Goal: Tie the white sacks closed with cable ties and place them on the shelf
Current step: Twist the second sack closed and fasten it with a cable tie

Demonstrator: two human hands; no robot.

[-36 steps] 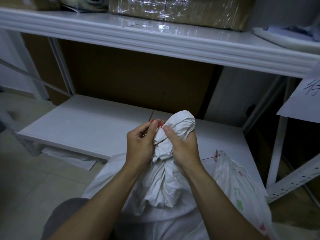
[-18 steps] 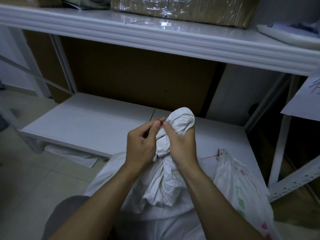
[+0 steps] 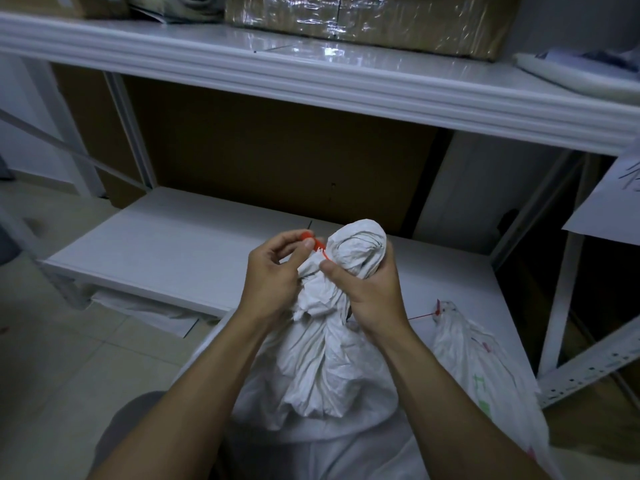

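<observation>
Sack (image 3: 322,355): white, crinkled woven plastic, neck gathered into a twisted knob, standing at the front of the lower shelf (image 3: 180,258).
Right hand (image 3: 367,289): fingers wrapped tight around the gathered neck.
Left hand (image 3: 273,275): thumb and forefinger pinching the thin red cable tie (image 3: 313,244) beside the neck.
Second sack (image 3: 485,368): right, already red-tied.
Upper shelf (image 3: 311,81): glossy white, bearing a film-wrapped carton (image 3: 374,22).

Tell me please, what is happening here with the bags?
A person is closing a white sack. The right hand grips its bunched neck, and the left hand pinches a red cable tie at that neck. A second sack, already tied in red, lies to the right on the low shelf.
</observation>
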